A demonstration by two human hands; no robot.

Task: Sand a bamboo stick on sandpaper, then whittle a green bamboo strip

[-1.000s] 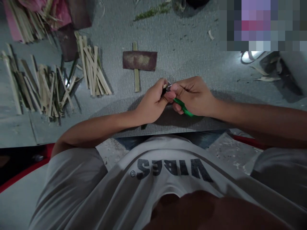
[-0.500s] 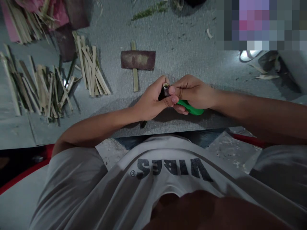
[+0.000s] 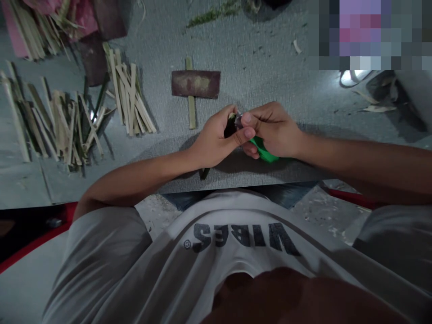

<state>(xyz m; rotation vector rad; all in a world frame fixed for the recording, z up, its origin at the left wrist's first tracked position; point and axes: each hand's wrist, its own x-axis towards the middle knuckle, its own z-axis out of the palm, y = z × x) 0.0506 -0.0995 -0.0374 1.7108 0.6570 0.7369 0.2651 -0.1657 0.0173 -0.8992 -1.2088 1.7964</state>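
Near the table's front edge, my left hand (image 3: 216, 137) is closed around a dark green bamboo strip (image 3: 204, 173). Its lower end pokes out below my wrist, and its pale upper tip shows by the forefinger. My right hand (image 3: 278, 130) grips a green-handled knife (image 3: 265, 150), whose short metal blade (image 3: 238, 120) lies against or close to the strip's tip. My left thumb reaches across toward the right fingers. Much of the handle and the middle of the strip are hidden by the hands. Just beyond, a brown sandpaper piece (image 3: 195, 84) lies across another bamboo strip (image 3: 192, 114).
Two loose piles of bamboo strips (image 3: 131, 96) (image 3: 69, 128) lie to the left. More strips rest on pink plastic (image 3: 86, 20) at the far left. Green shavings (image 3: 212, 14) lie at the back. Pale scraps (image 3: 378, 108) and a bright light (image 3: 356, 76) are at the right.
My right hand has turned slightly, and the blade has shifted a little up and right at the strip's tip. Less of the green handle shows. The left hand keeps its hold.
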